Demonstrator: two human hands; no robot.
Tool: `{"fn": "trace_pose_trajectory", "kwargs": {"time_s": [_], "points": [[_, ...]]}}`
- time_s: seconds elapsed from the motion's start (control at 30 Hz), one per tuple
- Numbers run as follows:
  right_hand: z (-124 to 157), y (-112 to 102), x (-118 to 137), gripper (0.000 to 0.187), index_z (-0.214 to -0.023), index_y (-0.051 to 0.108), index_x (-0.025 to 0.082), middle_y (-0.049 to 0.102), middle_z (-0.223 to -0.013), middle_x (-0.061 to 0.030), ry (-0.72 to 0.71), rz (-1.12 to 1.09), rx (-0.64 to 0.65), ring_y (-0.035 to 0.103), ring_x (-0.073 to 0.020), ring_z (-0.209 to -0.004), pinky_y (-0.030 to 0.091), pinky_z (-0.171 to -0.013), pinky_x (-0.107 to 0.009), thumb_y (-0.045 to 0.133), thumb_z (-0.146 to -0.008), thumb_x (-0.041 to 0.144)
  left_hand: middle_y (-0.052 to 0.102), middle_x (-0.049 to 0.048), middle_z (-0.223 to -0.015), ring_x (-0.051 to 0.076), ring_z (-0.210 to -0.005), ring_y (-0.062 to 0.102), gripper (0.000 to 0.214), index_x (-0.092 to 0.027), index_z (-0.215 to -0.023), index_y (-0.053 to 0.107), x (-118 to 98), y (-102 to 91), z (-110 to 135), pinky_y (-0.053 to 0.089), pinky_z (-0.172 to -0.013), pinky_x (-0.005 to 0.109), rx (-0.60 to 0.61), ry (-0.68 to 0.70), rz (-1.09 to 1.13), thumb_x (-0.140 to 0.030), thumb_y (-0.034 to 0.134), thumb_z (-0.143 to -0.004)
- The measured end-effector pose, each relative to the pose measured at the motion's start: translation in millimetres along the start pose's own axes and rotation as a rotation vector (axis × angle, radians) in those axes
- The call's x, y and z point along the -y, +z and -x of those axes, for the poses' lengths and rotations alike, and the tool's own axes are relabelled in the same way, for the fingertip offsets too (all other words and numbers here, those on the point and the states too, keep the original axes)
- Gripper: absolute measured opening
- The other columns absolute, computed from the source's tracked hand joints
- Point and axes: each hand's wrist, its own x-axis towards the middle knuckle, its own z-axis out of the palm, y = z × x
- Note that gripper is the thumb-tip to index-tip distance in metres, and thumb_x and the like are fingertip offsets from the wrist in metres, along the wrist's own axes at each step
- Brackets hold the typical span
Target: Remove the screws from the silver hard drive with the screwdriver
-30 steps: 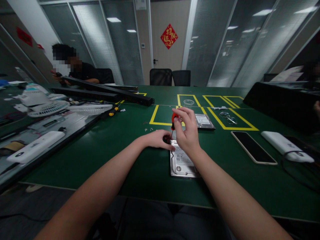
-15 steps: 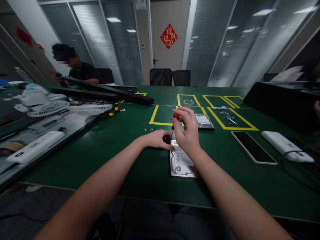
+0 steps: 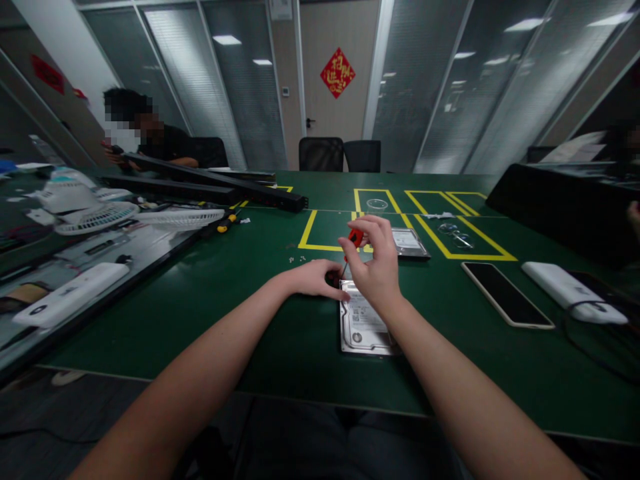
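Observation:
A silver hard drive (image 3: 367,327) with a white label lies flat on the green table in front of me. My left hand (image 3: 316,278) grips its far left corner, thumb on the top edge and the other fingers curled at the far side, partly hidden. In my right hand (image 3: 376,257) is a screwdriver (image 3: 355,237) with a red and black handle, pinched between thumb and fingers. Its thin shaft slants down to the drive's far left corner, beside my left thumb; the tip itself is hard to make out. My right forearm covers the drive's right side.
Beyond my right hand lies a second hard drive (image 3: 410,243). Small screws (image 3: 298,259) are scattered left of it. A phone (image 3: 506,295) and a white power bank (image 3: 574,292) sit rightward. Fan parts (image 3: 180,218) and black bars (image 3: 220,183) crowd the left, near a seated person (image 3: 167,143).
The screwdriver handle has tilted slightly to the right, and my right-hand fingers have shifted around it. My left hand and the hard drive stay in place.

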Motion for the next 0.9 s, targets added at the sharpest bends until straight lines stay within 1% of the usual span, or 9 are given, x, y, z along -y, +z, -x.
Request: {"fn": "trace_pose_trajectory", "kwargs": {"time_s": [0.1, 0.2, 0.33, 0.4, 0.47, 0.6, 0.77, 0.9], "points": [[0.2, -0.6, 1.9, 0.02, -0.114, 0.066, 0.025, 0.06, -0.115, -0.0083, 0.013, -0.002, -0.002, 0.063, -0.0226, -0.104, 0.058, -0.079, -0.039, 0.07, -0.095, 0.022, 0.074, 0.0086, -0.104, 0.026, -0.091, 0.067, 0.058, -0.018, -0.11, 0.072, 1.5, 0.5, -0.4, 0.048, -0.077, 0.035, 0.004, -0.003, -0.002, -0.062, 0.083, -0.074], [0.8, -1.3, 3.6, 0.021, -0.118, 0.066, 0.025, 0.06, -0.117, -0.0088, 0.021, -0.032, 0.004, 0.063, -0.0218, -0.106, 0.058, -0.082, -0.04, 0.063, -0.098, 0.021, 0.074, 0.0082, -0.104, 0.026, -0.09, 0.066, 0.059, -0.018, -0.109, 0.072, 2.6, 0.6, -0.8, 0.047, -0.076, 0.034, -0.004, 0.002, -0.006, -0.063, 0.083, -0.073], [2.6, -1.2, 1.4, 0.033, -0.126, 0.067, 0.026, 0.06, -0.124, -0.0097, 0.031, -0.095, 0.032, 0.061, -0.0224, -0.118, 0.057, -0.099, -0.045, 0.047, -0.103, 0.014, 0.072, 0.0065, -0.097, 0.024, -0.086, 0.064, 0.057, -0.018, -0.105, 0.072, 2.8, 0.6, -1.5, 0.046, -0.074, 0.033, -0.006, 0.013, -0.022, -0.064, 0.082, -0.073], [4.1, -0.6, -1.4, 0.037, -0.128, 0.067, 0.027, 0.059, -0.129, -0.0094, 0.055, -0.137, 0.045, 0.06, -0.0238, -0.123, 0.055, -0.105, -0.049, 0.044, -0.103, 0.013, 0.071, 0.0057, -0.095, 0.024, -0.085, 0.063, 0.057, -0.018, -0.105, 0.072, 2.4, 0.6, -1.6, 0.045, -0.074, 0.033, -0.008, 0.016, -0.032, -0.064, 0.082, -0.073], [5.7, -0.1, -4.0, 0.04, -0.13, 0.067, 0.03, 0.057, -0.133, -0.0087, 0.085, -0.179, 0.061, 0.061, -0.0253, -0.126, 0.055, -0.107, -0.052, 0.042, -0.103, 0.014, 0.071, 0.0053, -0.094, 0.023, -0.085, 0.063, 0.056, -0.018, -0.105, 0.072, 2.0, 0.7, -1.5, 0.044, -0.073, 0.033, -0.011, 0.019, -0.036, -0.063, 0.082, -0.074], [6.7, 0.4, -5.5, 0.038, -0.13, 0.065, 0.03, 0.056, -0.134, -0.0088, 0.097, -0.209, 0.072, 0.061, -0.0262, -0.127, 0.055, -0.108, -0.053, 0.041, -0.104, 0.016, 0.07, 0.0051, -0.093, 0.023, -0.083, 0.062, 0.056, -0.018, -0.105, 0.072, 2.1, 1.0, -1.6, 0.044, -0.073, 0.033, -0.016, 0.016, -0.026, -0.063, 0.083, -0.073], [5.0, 0.6, -2.4, 0.033, -0.13, 0.065, 0.027, 0.056, -0.134, -0.0104, 0.086, -0.168, 0.081, 0.061, -0.0258, -0.127, 0.056, -0.108, -0.052, 0.043, -0.106, 0.02, 0.072, 0.0061, -0.096, 0.024, -0.085, 0.064, 0.057, -0.018, -0.105, 0.073, 4.1, 1.0, -2.6, 0.046, -0.076, 0.034, -0.014, 0.014, -0.012, -0.063, 0.083, -0.072], [4.8, 0.9, 0.0, 0.029, -0.129, 0.064, 0.029, 0.057, -0.133, -0.0103, 0.1, -0.144, 0.076, 0.061, -0.0261, -0.127, 0.06, -0.101, -0.05, 0.047, -0.106, 0.025, 0.074, 0.0074, -0.1, 0.025, -0.088, 0.066, 0.056, -0.017, -0.104, 0.073, 4.7, 1.2, -2.5, 0.048, -0.077, 0.034, -0.011, 0.028, 0.006, -0.062, 0.084, -0.072]]}}
